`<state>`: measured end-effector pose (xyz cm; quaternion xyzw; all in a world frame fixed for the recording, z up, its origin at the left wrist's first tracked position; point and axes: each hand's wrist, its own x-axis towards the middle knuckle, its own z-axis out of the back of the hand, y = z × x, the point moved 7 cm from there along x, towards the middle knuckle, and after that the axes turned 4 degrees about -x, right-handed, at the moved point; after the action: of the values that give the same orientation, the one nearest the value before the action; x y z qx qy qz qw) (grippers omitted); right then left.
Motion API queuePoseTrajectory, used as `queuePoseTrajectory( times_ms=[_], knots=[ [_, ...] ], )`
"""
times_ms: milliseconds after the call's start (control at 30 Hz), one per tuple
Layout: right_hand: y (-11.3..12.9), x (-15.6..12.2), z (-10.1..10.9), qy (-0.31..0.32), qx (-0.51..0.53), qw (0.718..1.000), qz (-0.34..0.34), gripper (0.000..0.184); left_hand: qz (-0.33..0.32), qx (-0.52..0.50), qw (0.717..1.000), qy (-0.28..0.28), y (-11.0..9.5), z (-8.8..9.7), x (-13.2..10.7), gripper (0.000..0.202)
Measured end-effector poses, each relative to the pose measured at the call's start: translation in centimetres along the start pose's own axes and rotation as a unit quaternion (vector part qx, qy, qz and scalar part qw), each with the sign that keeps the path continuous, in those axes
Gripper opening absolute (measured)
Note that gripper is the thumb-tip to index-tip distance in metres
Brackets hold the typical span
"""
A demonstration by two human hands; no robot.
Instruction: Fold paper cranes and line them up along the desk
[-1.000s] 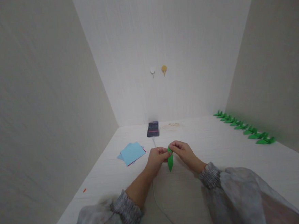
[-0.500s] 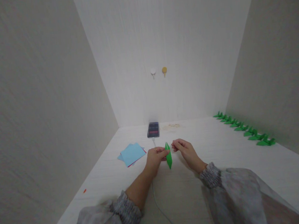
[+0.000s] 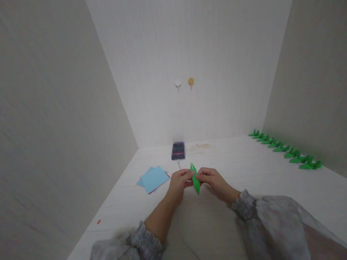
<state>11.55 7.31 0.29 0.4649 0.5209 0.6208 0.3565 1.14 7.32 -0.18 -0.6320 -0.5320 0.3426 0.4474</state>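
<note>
A narrow piece of folded green origami paper (image 3: pixel 197 185), pointed at both ends and slit at its far tip, is held above the table between both hands. My left hand (image 3: pixel 179 184) pinches it from the left, thumb on top near the upper half. From the right, my right hand (image 3: pixel 214 181) grips its edge around the middle with thumb and fingertips. Some fingertips are hidden behind the paper.
Blue paper squares (image 3: pixel 154 179) with a red edge below lie left of my hands. Behind stands a phone (image 3: pixel 178 150) with a white cable (image 3: pixel 182 234). Several folded green paper figures (image 3: pixel 294 154) line the right wall. A small orange scrap (image 3: pixel 98 221) lies left.
My right hand has moved left from beside the green paper and now takes hold of its right edge. The paper has tilted slightly in my left hand.
</note>
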Motion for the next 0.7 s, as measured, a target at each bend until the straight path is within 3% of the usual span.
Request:
queuePoseTrajectory(
  times_ms=[300, 567, 700],
  knots=[
    [1.7, -0.2, -0.1, 0.014, -0.03, 0.994, 0.101, 0.02, 0.012, -0.033, 0.999, -0.021, 0.1, 0.5, 0.3, 0.024],
    [1.3, -0.1, 0.0, 0.018, -0.117, 0.984, 0.13, 0.019, 0.004, -0.045, 0.998, -0.037, 0.1, 0.6, 0.2, 0.03],
    [1.9, -0.2, 0.0, 0.022, -0.17, 0.969, 0.179, 0.017, -0.018, -0.067, 0.997, -0.045, -0.4, 0.6, 0.0, 0.03]
  ],
)
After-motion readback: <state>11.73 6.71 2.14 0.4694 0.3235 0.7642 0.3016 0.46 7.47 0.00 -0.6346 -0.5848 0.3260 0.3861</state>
